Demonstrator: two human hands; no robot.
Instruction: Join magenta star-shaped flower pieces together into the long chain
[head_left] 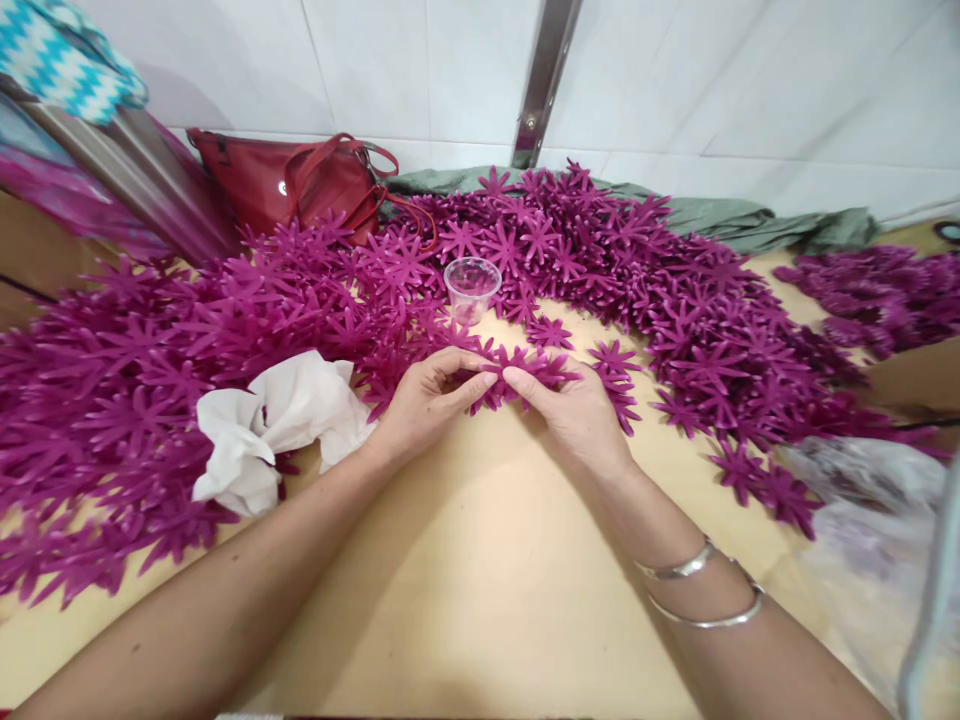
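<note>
My left hand (439,393) and my right hand (566,400) meet over the middle of the table, thumbs almost touching. Between thumb and fingers, both pinch magenta star-shaped flower pieces (521,372) of a soft, plastic look. How many pieces are held I cannot tell, since my fingers cover parts of them. Just behind my hands stands a clear plastic cup (472,290); what it holds is hard to make out. A few single flower pieces (615,362) lie beside my right hand. Crumpled white tissue (277,420) rests to the left of my left hand.
Big heaps of the same magenta pieces spread left (135,400) and right (690,320) on the pale wooden table (480,600). At the back sits a red handbag (270,185) against the tiled wall. Clear plastic bags (870,520) and a pale curved bar (930,600) are at the right.
</note>
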